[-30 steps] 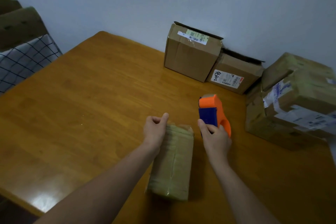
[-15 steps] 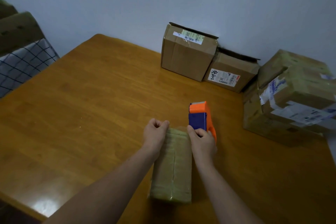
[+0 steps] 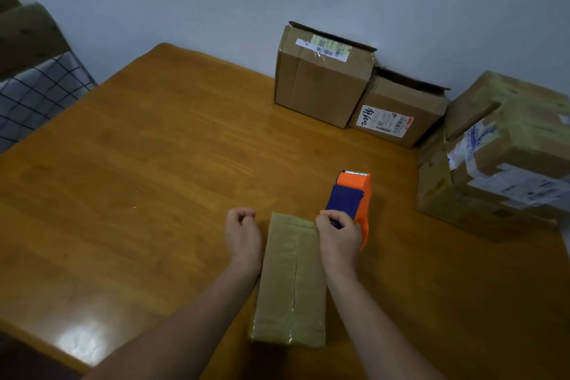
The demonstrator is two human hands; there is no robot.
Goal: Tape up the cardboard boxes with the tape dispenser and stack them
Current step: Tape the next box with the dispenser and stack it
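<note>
Fingers (image 3: 331, 220) of our right hand (image 3: 339, 237) grasp the orange plastic tape dispenser (image 3: 354, 191), left hand (image 3: 243, 233) clenched empty; the oblong taped cardboard box (image 3: 293, 287) looks light, slick: hold long sides.

Dim, soft focus; glare on table (image 3: 80, 341) near-left corner; wide-angle edge bending.

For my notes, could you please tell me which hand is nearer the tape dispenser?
Right. The right hand grips the tape dispenser; the left hand lies across the small box from it.
</note>
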